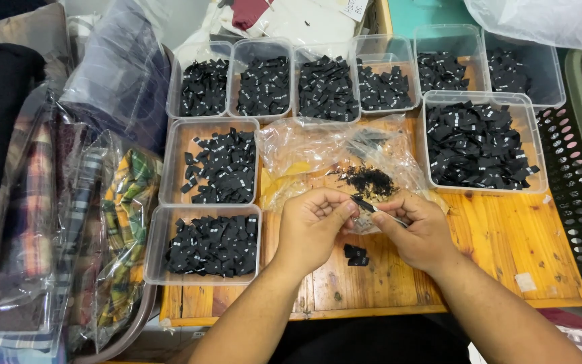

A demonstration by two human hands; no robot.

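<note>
My left hand (312, 226) and my right hand (417, 232) meet over the wooden table (506, 236), just above its front edge. Between their fingertips they pinch a small black fabric label (364, 204), and a thin metal tool lies along my right fingers. A couple of black labels (356, 254) lie on the wood below my hands. Just beyond my fingers is a crumpled clear plastic bag (318, 158) with a small heap of black scraps (370, 180) on it.
Several clear plastic tubs of black labels ring the work spot: a row at the back (325, 87), two on the left (213, 168), one at right (479, 141). Bagged plaid cloth (122, 222) lies at left, a black perforated basket (577, 195) at right.
</note>
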